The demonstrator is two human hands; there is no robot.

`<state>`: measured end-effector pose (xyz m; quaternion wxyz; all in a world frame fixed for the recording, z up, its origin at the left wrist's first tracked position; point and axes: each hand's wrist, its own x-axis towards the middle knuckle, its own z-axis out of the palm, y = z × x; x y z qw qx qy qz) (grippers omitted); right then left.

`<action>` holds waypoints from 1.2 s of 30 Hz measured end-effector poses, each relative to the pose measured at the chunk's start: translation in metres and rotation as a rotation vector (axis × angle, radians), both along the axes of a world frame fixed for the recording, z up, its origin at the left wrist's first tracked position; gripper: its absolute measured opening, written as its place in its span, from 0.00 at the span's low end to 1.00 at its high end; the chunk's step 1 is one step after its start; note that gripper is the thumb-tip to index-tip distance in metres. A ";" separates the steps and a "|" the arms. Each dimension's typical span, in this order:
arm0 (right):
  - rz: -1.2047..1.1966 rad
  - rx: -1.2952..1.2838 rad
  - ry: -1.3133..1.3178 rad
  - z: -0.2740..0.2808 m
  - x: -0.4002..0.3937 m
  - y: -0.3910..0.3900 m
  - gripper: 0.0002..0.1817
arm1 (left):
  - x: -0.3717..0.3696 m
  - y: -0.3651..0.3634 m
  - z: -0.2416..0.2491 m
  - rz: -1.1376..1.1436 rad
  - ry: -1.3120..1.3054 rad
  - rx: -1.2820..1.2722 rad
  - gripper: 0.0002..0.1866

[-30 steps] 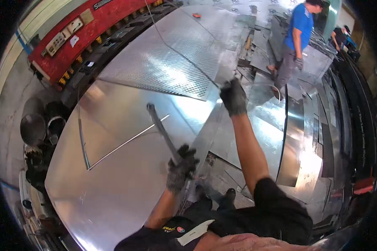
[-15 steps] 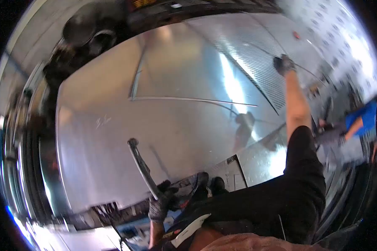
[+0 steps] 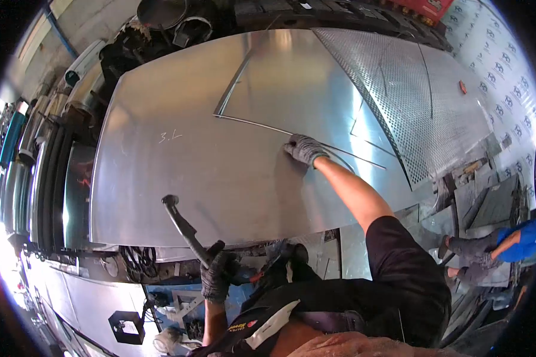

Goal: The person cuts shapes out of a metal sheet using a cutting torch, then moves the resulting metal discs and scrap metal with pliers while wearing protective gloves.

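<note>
Big shiny galvanised steel sheet (image 3: pixel 178 178) is lying flat across the work area, taking up most of the view, w/ "3.L" scribbled on it. Probably heavy, floppy over that span, slick, w/ sharp edges; best taken at the edges w/ gloves, both hands well apart.

Perforated grey metal panel (image 3: pixel 411 101) is overlapping its far right side.

Thin L-shaped metal strip (image 3: pixel 250 122) is resting on the sheet, one leg running toward the far edge, the other toward the perforated panel. Looks light and springy, likely easy to kink; better held near the corner or mid-leg.

Dark metal bar tool (image 3: pixel 184 229) is sticking up over the near edge of the sheet; left hand (image 3: pixel 215 276), gloved, is wrapping tight round its lower end.

Right hand (image 3: pixel 304 149), gloved, is pressing down at the strip's long leg; can't tell if the fingers are closing on it.

Containers: dark round tubs (image 3: pixel 161 12) at the far edge, contents not visible.

A co-worker's blue sleeve (image 3: pixel 521 235) is showing far right.
</note>
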<state>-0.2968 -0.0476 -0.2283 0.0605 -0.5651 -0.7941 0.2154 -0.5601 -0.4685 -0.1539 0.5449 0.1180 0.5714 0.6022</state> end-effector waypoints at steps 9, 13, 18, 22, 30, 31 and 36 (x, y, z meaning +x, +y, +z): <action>-0.128 0.070 -0.154 0.006 0.102 -0.009 0.25 | 0.045 0.004 -0.009 0.071 -0.100 0.127 0.29; 0.034 0.153 -0.064 0.017 0.112 -0.087 0.30 | 0.058 0.065 0.020 0.022 -0.248 0.247 0.32; -0.060 -0.080 -0.097 0.081 0.180 -0.243 0.34 | 0.054 0.136 -0.003 0.071 -0.180 0.319 0.35; -0.080 -0.001 -0.134 0.073 0.251 -0.340 0.32 | 0.032 0.157 -0.087 0.013 -0.028 0.318 0.35; 0.044 0.264 -0.589 0.234 0.337 -0.330 0.25 | 0.121 0.128 -0.088 -0.069 -0.205 0.029 0.19; 0.058 0.361 -0.519 0.260 0.340 -0.328 0.26 | 0.132 0.135 -0.091 -0.150 -0.276 0.032 0.25; 0.178 0.549 -0.672 0.363 0.326 -0.321 0.27 | 0.195 0.169 -0.094 -0.127 -0.074 0.044 0.20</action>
